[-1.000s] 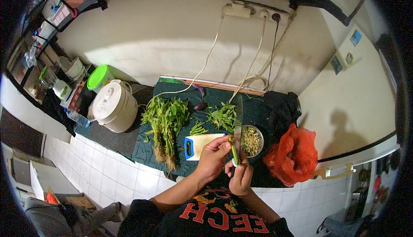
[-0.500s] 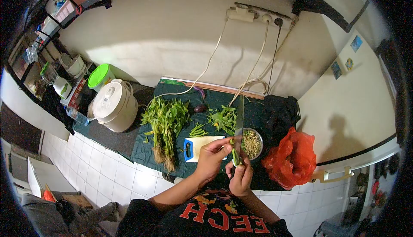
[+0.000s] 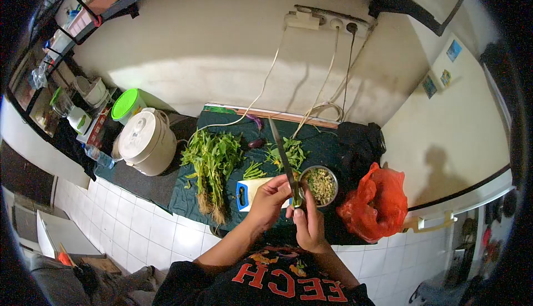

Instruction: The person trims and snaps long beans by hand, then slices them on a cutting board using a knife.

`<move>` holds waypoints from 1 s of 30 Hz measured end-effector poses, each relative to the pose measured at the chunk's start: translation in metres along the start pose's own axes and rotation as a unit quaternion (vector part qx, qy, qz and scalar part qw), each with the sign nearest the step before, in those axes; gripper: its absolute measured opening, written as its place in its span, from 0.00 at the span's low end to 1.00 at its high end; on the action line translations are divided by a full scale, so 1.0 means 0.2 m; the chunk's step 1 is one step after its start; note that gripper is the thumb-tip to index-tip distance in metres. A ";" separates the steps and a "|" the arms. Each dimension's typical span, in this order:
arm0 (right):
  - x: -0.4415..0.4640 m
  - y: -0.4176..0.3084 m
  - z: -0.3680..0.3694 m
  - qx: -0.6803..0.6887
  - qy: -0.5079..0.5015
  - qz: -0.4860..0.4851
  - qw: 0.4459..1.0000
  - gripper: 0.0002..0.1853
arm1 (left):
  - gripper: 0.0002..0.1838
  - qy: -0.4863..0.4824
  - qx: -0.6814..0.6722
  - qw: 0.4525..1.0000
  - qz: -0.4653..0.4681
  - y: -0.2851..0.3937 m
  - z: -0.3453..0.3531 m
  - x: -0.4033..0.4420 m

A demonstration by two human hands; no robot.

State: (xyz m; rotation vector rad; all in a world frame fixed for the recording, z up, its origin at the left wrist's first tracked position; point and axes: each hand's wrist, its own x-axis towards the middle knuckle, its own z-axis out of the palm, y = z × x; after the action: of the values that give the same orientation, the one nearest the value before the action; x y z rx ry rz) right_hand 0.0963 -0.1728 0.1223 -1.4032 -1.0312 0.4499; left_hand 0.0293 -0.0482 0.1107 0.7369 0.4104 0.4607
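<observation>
A long-bladed knife (image 3: pixel 282 149) points up and slightly left, its grip end inside my right hand (image 3: pixel 308 228), which is closed. My left hand (image 3: pixel 270 201) is closed in a pinch beside the blade's base. Between my fingertips shows a slim green vegetable piece (image 3: pixel 297 199), partly hidden by fingers and blade. Just right of the hands stands a metal bowl (image 3: pixel 336 192) of chopped pale and green bits. Behind my left hand lies a white cutting board (image 3: pixel 254 186) with a blue handle end. Short green bean-like pieces (image 3: pixel 254 170) lie above it.
Leafy greens with roots (image 3: pixel 212 164) lie left on the dark cloth, and a loose leaf pile (image 3: pixel 287 153) lies behind the bowl. A purple eggplant (image 3: pixel 256 143) is farther back. A red plastic bag (image 3: pixel 373 206) sits right; a rice cooker (image 3: pixel 147 142) stands left.
The knife has tipped from nearly upright to leaning left, its blade now crossing in front of the loose leaves. Both hands stay close together, and the view has shifted slightly.
</observation>
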 end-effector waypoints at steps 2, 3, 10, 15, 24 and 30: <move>-0.02 0.04 -0.01 -0.035 -0.026 -0.002 0.999 0.31 | 0.17 -0.022 0.002 1.000 -0.020 -0.01 -0.04 -0.01; -0.02 0.04 -0.01 -0.053 -0.038 -0.004 0.998 0.31 | 0.17 -0.043 0.002 0.998 -0.038 -0.01 -0.06 -0.01; -0.02 0.05 -0.03 -0.056 -0.039 0.014 0.998 0.35 | 0.20 -0.071 0.031 0.996 -0.043 -0.01 -0.09 -0.05; 0.00 0.07 -0.04 -0.051 -0.032 0.029 0.998 0.37 | 0.23 -0.129 -0.015 0.991 0.036 0.03 0.02 -0.11; 0.01 0.08 -0.08 -0.084 -0.020 0.072 0.994 0.38 | 0.14 0.021 0.287 0.956 0.059 0.07 0.05 -0.12; 0.01 0.16 -0.07 -0.149 0.015 0.038 0.988 0.33 | 0.16 0.099 0.309 0.942 0.086 -0.02 -0.01 -0.10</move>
State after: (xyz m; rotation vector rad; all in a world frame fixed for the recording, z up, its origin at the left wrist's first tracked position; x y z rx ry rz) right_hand 0.1185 -0.1739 0.0946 -1.7147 -1.0550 0.3381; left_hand 0.0126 -0.0596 0.1099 1.3486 0.6982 0.5794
